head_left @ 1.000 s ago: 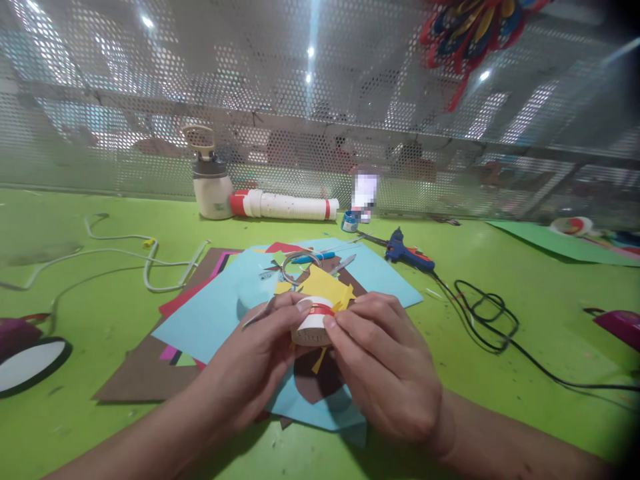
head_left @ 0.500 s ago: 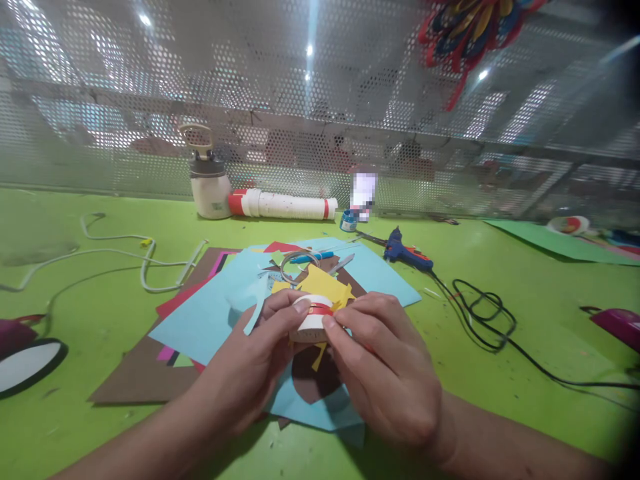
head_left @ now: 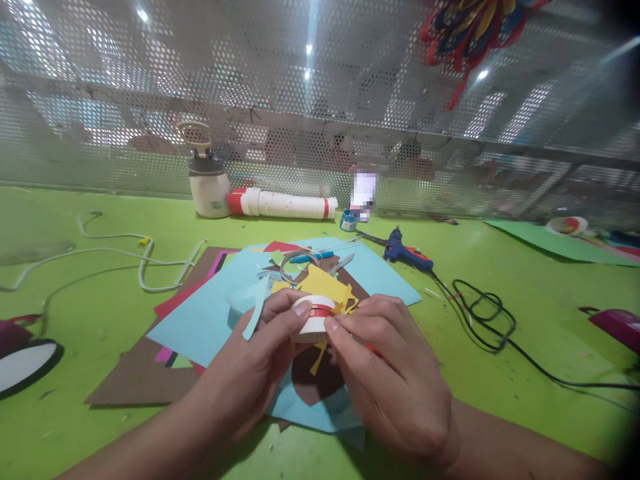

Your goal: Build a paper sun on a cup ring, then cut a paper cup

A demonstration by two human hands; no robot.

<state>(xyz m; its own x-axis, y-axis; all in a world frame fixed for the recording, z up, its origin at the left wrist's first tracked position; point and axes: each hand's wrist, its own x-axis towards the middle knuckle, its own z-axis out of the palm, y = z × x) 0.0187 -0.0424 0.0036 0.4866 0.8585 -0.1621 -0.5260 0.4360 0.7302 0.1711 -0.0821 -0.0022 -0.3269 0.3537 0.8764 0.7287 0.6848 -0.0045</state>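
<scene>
Both hands are bunched up right over the blue paper sheet (head_left: 210, 313). Left hand (head_left: 250, 370) and right hand (head_left: 390, 380) pinch a small white paper cup (head_left: 310, 322) with a red band between thumbs and fingertips, fingers curled tight on it. Yellow scraps (head_left: 325, 287) sit just behind the cup. Further back from the sheet there's a blue glue gun (head_left: 403, 250), then a white tube (head_left: 283, 204) by the mesh wall.

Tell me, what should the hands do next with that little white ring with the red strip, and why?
Probably press the red strip down flat around the white ring. The left hand grips the ring, the right hand pinches at the strip's edge, and the strip only covers part of the ring's side.
</scene>
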